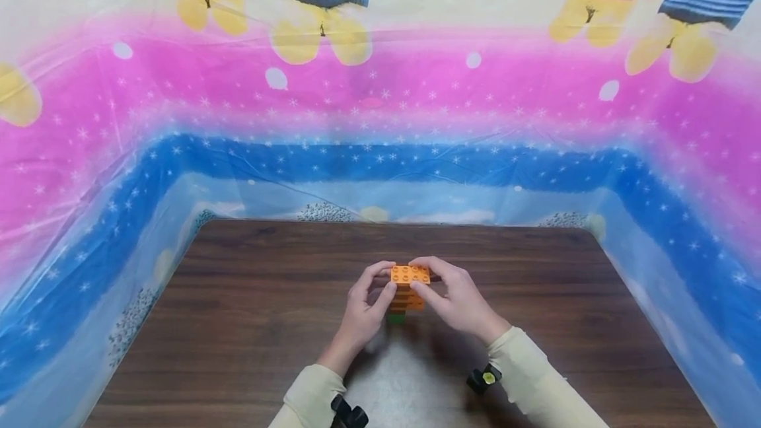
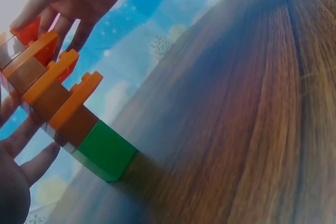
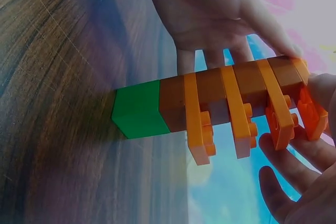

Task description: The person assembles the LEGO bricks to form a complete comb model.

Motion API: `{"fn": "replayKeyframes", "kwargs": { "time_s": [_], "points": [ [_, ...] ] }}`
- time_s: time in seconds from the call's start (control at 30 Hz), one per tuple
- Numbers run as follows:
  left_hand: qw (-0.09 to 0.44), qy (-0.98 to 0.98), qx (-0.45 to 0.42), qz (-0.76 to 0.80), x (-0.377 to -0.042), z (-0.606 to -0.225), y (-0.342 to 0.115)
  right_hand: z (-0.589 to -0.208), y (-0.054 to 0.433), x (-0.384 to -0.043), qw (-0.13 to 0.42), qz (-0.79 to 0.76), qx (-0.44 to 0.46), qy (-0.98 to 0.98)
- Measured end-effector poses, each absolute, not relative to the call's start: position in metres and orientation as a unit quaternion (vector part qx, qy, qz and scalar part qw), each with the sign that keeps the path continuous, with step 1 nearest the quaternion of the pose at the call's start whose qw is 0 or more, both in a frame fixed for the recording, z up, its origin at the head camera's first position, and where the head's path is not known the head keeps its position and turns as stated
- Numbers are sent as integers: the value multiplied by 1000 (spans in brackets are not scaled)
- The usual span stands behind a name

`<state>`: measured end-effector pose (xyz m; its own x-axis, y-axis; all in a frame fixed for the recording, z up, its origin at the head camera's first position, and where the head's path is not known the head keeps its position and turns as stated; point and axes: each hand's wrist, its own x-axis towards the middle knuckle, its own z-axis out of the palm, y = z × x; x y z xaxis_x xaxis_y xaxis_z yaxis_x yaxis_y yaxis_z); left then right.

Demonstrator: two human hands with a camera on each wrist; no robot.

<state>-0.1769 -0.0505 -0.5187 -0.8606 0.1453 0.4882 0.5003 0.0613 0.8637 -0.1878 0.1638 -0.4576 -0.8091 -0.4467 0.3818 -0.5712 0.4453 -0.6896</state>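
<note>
A narrow tower of toy bricks stands upright on the table between both hands. Its base is a green brick (image 3: 139, 109), touching the wood. Above it, brown bricks (image 3: 212, 92) alternate with flat orange bricks (image 2: 79, 99) whose studded ends jut out toward the right hand's side. On top lies a flat orange brick (image 1: 410, 274), studs up. My left hand (image 1: 365, 306) grips its left end, thumb at the near side and fingers behind. My right hand (image 1: 460, 296) pinches its right end between thumb and fingers. The fingers partly hide the upper tower.
The dark wooden table (image 1: 250, 296) extends around the tower, with its far edge behind it. A patterned pink and blue cloth (image 1: 368, 164) hangs behind and at the sides. Small black devices (image 1: 484, 378) are strapped at the cuffs of the pale sleeves (image 1: 535, 372).
</note>
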Motion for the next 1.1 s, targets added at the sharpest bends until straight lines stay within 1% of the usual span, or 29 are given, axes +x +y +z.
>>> {"fn": "replayKeyframes", "kwargs": {
  "time_s": [0.4, 0.7, 0.9, 1.1],
  "points": [
    [131, -719, -264, -629, -178, -525, -60, -468, 166, -186, 33, 421, 279, -862],
    [116, -750, -252, -600, -175, -537, -66, -483, 169, -183, 20, 406, 253, -878],
    [104, -762, -248, -589, -174, -542, -67, -493, 171, -181, 20, 386, 268, -883],
    [108, -764, -254, -583, -175, -547, -68, -498, 172, -183, 21, 387, 274, -880]
  ]
}}
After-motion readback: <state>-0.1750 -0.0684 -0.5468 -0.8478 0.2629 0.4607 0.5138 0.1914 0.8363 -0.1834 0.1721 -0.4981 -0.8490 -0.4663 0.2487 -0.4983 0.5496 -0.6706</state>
